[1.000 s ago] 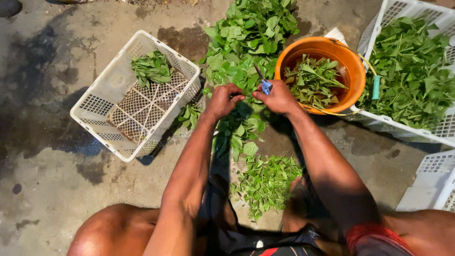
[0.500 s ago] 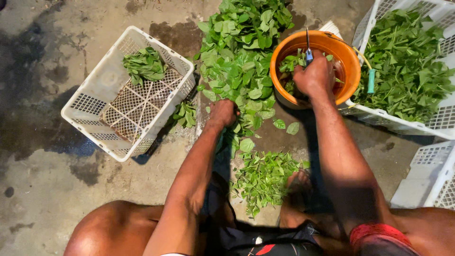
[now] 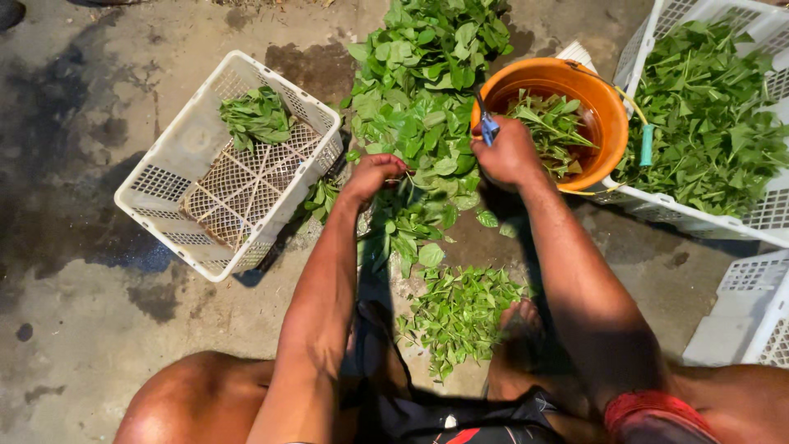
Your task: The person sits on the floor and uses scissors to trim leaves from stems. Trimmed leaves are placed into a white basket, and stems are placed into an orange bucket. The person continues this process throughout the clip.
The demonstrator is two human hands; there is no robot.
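Note:
A big heap of leafy green stalks (image 3: 431, 90) lies on the wet concrete in front of me. My left hand (image 3: 371, 177) pinches stalks at the near edge of that heap. My right hand (image 3: 507, 152) grips a small blue-handled knife (image 3: 487, 125), blade up, just left of an orange bucket (image 3: 612, 115) holding water and cut greens. A smaller pile of trimmed leaves (image 3: 462, 312) sits between my legs.
A white plastic basket (image 3: 189, 156) with one bunch of greens (image 3: 257, 117) stands tilted at the left. A white crate full of greens (image 3: 715, 107) is at the right, behind the bucket. Another white crate (image 3: 752, 316) shows at the lower right. My bare foot (image 3: 518, 329) rests beside the small pile.
My right hand has come back from over the bucket to the heap's right side. My left hand stays on the stalks.

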